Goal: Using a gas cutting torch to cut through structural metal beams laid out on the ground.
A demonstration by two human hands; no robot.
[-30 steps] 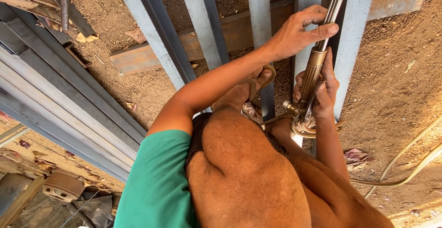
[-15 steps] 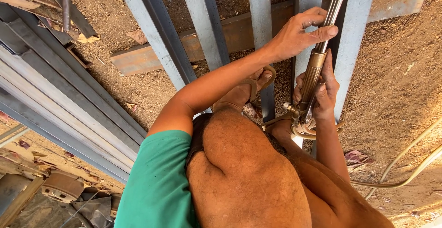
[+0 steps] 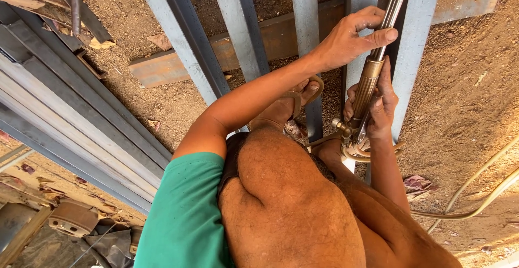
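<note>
The person crouches over a row of grey steel bars [image 3: 305,41] lying on sandy ground, and both hands are on a cutting torch [image 3: 373,78] — a long tool with a brass handle and thin metal tubes running up and out of view. The left hand [image 3: 351,41] grips the tubes just above the brass handle, fingers curled round them and the thumb laid along the front. The right hand [image 3: 378,106] closes around the lower end of the handle, beside the brass valves [image 3: 346,130] at the torch's base, its fingers wrapped and pressed together.

The torch stands nearly upright over a gap between two bars. A sandalled foot [image 3: 294,103] rests on a bar to the left of the torch, with the bare knee below it. Pale hoses [image 3: 476,192] curve over the ground to the right of the torch. A rusty flat plate [image 3: 178,62] lies under the bars, well to the torch's left, and more grey steel lengths [image 3: 65,122] are stacked further left still.
</note>
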